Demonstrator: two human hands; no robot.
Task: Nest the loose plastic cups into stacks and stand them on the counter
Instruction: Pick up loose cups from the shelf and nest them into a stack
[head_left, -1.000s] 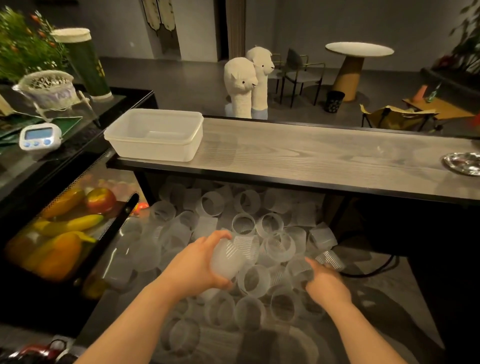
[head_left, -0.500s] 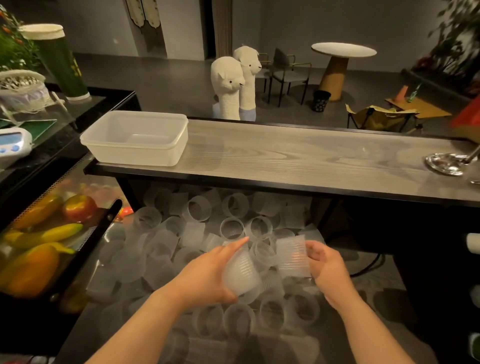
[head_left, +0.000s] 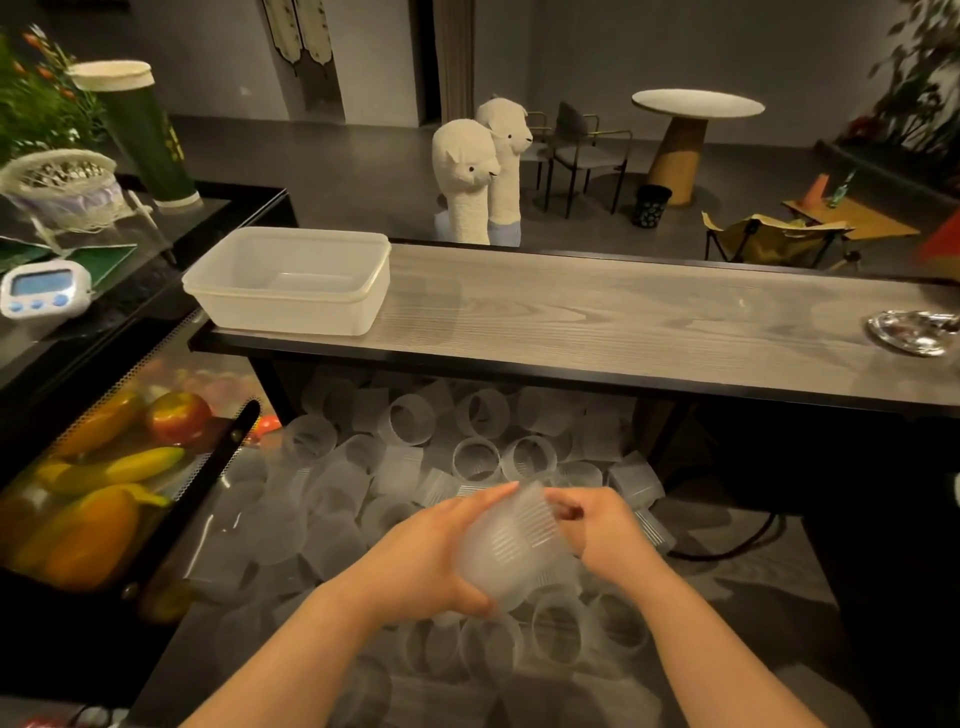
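Both hands meet low in the near centre, above a heap of loose plastic cups (head_left: 467, 457) lying on the floor below the tabletop (head_left: 623, 317). The left hand (head_left: 426, 561) curls around a ribbed translucent cup (head_left: 511, 545), gripping it from the left and below. The right hand (head_left: 602, 535) grips the same cup's right side, fingers bent over its rim. Whether this is a single cup or two nested cannot be told. A white plastic tub (head_left: 291, 280) sits at the tabletop's left end.

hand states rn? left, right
Left hand: grips the ribbed plastic cup.
Right hand: fingers curled on the same cup's rim end.
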